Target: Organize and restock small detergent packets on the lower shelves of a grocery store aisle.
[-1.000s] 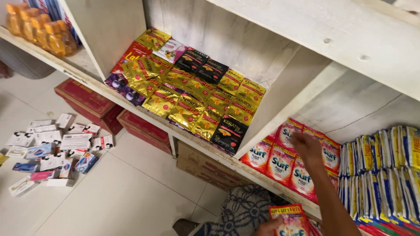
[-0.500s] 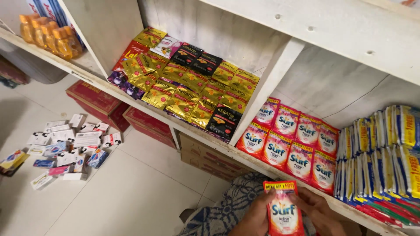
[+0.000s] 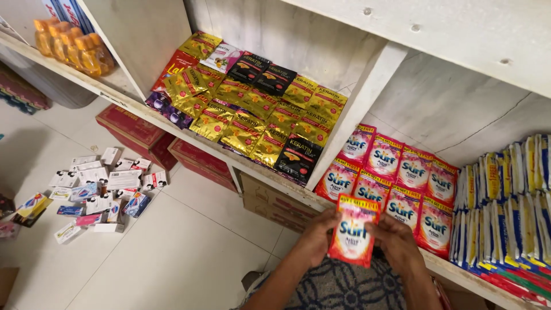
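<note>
Both hands gripping red detergent sachet (image 3: 352, 231) just in front of shelf edge (image 3: 275, 179): left hand (image 3: 314, 236) pinching left side, right hand (image 3: 396, 240) right side. Best keeping it flat, aligning with red sachet rows (image 3: 402, 183) behind.

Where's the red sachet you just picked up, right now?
In the head view, the red sachet is at lower centre, held upright between the left hand and right hand, just in front of the shelf edge below the rows of matching sachets.

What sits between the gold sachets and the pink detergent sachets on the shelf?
Head view: a white upright divider board separates the gold sachets from the pink detergent sachets.
</note>
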